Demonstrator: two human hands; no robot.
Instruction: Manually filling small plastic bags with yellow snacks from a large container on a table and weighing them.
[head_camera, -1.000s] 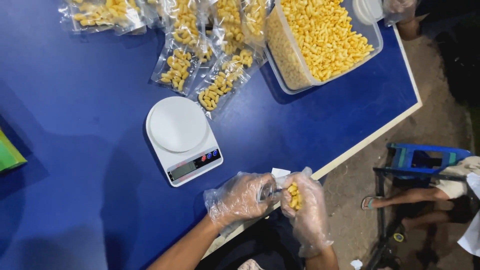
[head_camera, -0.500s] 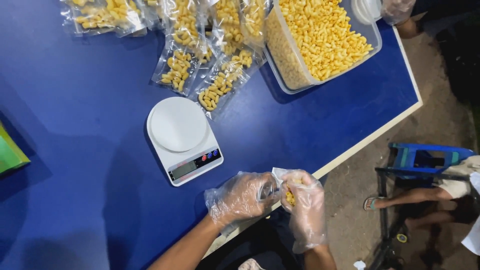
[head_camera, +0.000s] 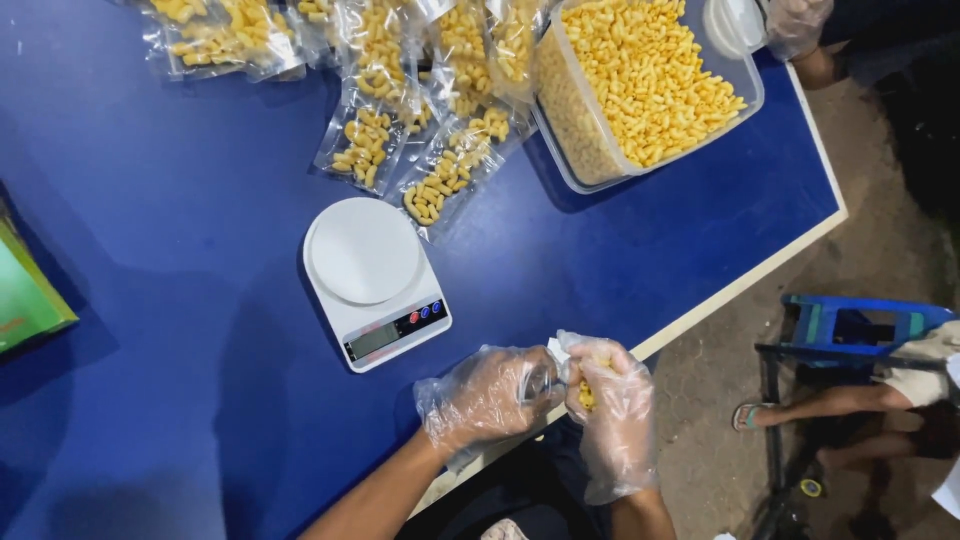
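Two hands: gloved, together at near table (head_camera: 180, 330) edge.
Left hand (head_camera: 484, 397): fingers curled, pinching small clear bag (head_camera: 553, 358).
Right hand (head_camera: 610, 400): fist closed on yellow snack pieces (head_camera: 587, 395), touching the bag.
Scale (head_camera: 374, 279): just beyond hands, bare.

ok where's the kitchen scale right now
In the head view the white kitchen scale sits on the blue table, up and left of the gloved left hand, just below the filled snack bags.
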